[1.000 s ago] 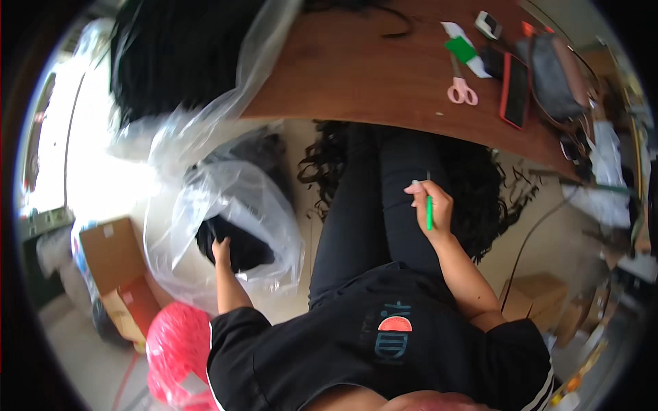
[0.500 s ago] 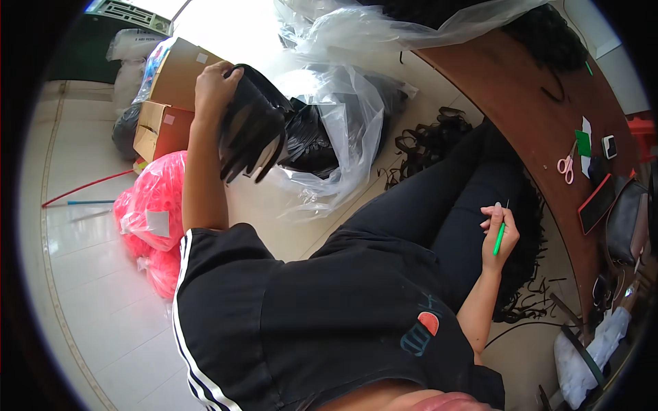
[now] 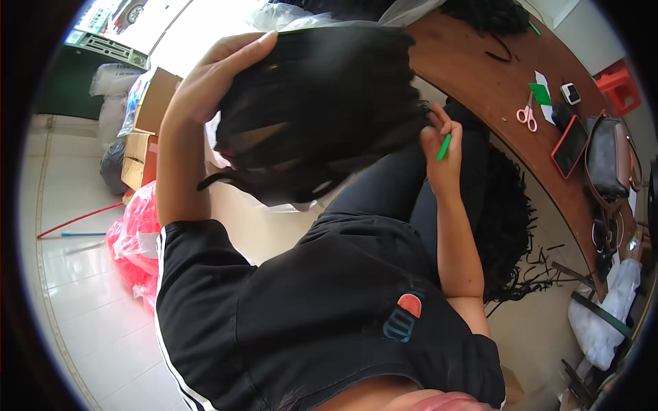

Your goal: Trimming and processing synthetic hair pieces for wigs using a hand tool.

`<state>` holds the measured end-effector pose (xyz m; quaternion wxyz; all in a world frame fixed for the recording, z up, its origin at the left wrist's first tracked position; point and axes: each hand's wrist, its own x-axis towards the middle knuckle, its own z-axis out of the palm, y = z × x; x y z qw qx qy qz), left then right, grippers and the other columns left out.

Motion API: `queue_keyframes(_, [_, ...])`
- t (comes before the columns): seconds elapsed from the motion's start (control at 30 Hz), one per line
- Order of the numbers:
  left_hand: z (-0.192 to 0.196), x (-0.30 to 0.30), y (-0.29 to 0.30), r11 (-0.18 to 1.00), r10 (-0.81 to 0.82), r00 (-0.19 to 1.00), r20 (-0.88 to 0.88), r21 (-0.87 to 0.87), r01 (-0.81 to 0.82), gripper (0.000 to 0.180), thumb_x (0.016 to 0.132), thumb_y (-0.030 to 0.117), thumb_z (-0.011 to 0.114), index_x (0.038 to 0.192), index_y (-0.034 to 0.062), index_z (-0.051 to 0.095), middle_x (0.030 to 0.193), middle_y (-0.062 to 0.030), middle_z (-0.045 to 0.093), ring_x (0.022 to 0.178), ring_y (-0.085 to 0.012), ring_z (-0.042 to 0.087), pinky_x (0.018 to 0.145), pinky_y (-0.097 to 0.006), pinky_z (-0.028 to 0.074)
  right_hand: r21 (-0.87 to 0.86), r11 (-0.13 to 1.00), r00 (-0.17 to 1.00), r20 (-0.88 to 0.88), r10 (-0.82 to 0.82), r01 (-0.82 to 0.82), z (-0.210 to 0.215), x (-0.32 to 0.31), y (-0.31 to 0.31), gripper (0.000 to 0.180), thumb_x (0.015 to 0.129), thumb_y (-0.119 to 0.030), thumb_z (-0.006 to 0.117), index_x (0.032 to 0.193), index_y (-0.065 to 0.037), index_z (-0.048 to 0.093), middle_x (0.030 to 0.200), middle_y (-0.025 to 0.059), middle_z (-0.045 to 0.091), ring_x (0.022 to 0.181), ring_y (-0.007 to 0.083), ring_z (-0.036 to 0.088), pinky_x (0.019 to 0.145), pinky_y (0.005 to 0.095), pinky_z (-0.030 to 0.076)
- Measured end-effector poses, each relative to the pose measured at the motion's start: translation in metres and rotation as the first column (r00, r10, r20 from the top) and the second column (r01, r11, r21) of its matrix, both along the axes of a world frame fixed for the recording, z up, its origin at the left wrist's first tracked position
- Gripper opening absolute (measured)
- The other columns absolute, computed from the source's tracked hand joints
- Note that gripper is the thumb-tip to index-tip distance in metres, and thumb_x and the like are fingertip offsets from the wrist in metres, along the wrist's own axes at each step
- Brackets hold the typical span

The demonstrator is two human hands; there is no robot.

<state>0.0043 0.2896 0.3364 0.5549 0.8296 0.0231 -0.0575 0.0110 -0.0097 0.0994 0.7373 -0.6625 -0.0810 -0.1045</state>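
A wide black piece of strands, which looks like a hair weft (image 3: pixel 322 103), hangs spread out in front of me, blurred by motion. My left hand (image 3: pixel 223 72) is closed on its upper left edge, with the fingertips hidden behind it. At its right end is my right hand (image 3: pixel 445 133), holding a slim green-handled tool (image 3: pixel 444 146). Half a second ago a thin metal tip showed on that tool; now I cannot make the tip out. The right fingertips are beside the piece's edge, and whether they touch it I cannot tell.
The curved brown table (image 3: pixel 473 61) carries pink-handled scissors (image 3: pixel 526 118), a red-edged tablet (image 3: pixel 570 146), a bag (image 3: pixel 607 154) and black hair (image 3: pixel 490 14). More black hair (image 3: pixel 506 226) lies right of my legs. Cardboard boxes (image 3: pixel 140 151) and a pink plastic bag (image 3: pixel 133 233) stand left.
My left hand has brought the black weft to the right and closer, and it now spreads wide. My right hand has moved up and left to its right end, still with the green-handled tool.
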Motion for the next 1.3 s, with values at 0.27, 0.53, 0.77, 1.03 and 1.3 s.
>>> queue_keyframes(0.27, [-0.078,0.019,-0.049,0.889,-0.077,0.964,-0.256,-0.455,-0.05,0.043,0.092,0.035,0.066,0.114,-0.0026,0.064,0.105,-0.0097,0.068,0.091,-0.0147,0.066,0.081,-0.027,0.054,0.162,0.983,0.996,-0.003,0.089,-0.088,0.054,-0.046,-0.054,0.04,0.084,-0.01,0.076,0.083,-0.013,0.035,0.12,0.015,0.064,0.099,0.0161,0.061,0.08,0.0273,0.05])
queue_keyframes(0.53, [-0.071,0.007,-0.115,0.861,-0.184,0.928,-0.325,-0.508,-0.007,0.045,0.092,0.035,0.067,0.113,-0.0042,0.062,0.102,-0.0113,0.068,0.089,-0.0157,0.067,0.079,-0.028,0.054,-0.435,0.9,0.951,0.273,0.147,-0.014,0.023,-0.086,-0.015,0.042,0.069,0.008,0.074,0.079,-0.007,0.037,0.113,0.0189,0.065,0.101,0.0331,0.063,0.084,0.0347,0.049])
queue_keyframes(0.77, [-0.05,0.004,-0.117,0.798,-0.285,0.932,-0.225,-0.594,0.101,0.039,0.094,0.028,0.064,0.11,-0.0066,0.062,0.099,-0.0128,0.068,0.086,-0.0165,0.068,0.076,-0.027,0.056,-0.042,0.951,0.884,0.384,-0.268,0.306,0.061,-0.08,-0.063,0.033,0.086,0.006,0.063,0.075,-0.008,0.036,0.093,0.016,0.068,0.073,0.0167,0.062,0.07,0.0259,0.05])
queue_keyframes(1.03, [-0.061,0.002,-0.168,0.875,-0.466,0.849,-0.249,0.017,0.484,0.065,0.092,0.048,0.063,0.122,-0.0087,0.057,0.108,-0.016,0.065,0.101,-0.0201,0.062,0.093,-0.033,0.046,-0.056,0.566,0.405,0.756,-0.514,0.823,0.17,-0.156,-0.133,0.033,0.096,-0.018,0.061,0.081,-0.013,0.033,0.091,0.0148,0.066,0.063,0.0182,0.055,0.055,0.0264,0.045])
queue_keyframes(1.3, [-0.08,-0.101,-0.229,0.633,-0.681,0.459,0.57,0.142,0.761,0.103,0.07,0.045,0.081,0.145,-0.0005,0.027,0.144,-0.028,0.029,0.131,-0.0448,0.036,0.108,-0.05,0.034,-0.287,0.508,0.501,0.788,-0.357,0.812,0.184,-0.167,-0.145,0.034,0.094,-0.011,0.063,0.079,-0.012,0.033,0.098,0.0167,0.068,0.064,0.0204,0.059,0.055,0.0274,0.047])
